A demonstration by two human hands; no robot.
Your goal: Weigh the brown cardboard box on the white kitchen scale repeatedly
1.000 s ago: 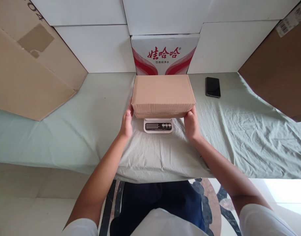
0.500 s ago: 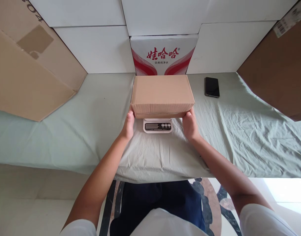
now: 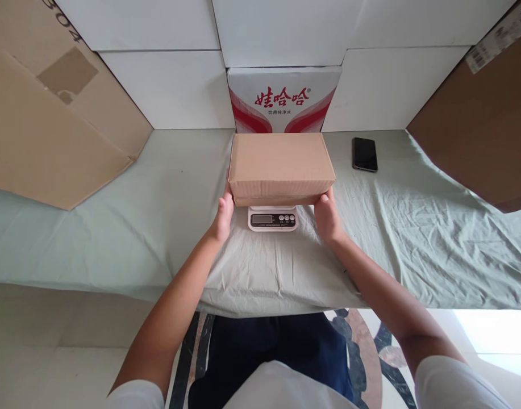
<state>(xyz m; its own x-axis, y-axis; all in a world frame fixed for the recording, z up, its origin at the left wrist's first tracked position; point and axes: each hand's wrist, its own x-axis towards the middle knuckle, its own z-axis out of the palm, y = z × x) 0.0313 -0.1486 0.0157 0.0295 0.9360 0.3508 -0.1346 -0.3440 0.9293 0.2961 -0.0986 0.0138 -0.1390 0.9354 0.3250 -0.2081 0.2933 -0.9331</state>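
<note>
A closed brown cardboard box rests on a small white digital kitchen scale, covering its weighing platform. Only the scale's front shows, with a grey display and round buttons. My left hand grips the box's left side, its fingers along the wall and partly hidden, the thumb at the near corner. At the near right corner, my right hand holds the other side, with most of its fingers hidden behind the box.
A black phone lies to the right on the green cloth. Behind the box stands a white and red printed carton against white panels. Large cardboard boxes flank the surface, one left and one right.
The view has tipped and shifted slightly. My left fingers now reach a little higher along the box's side. The box stays on the scale.
</note>
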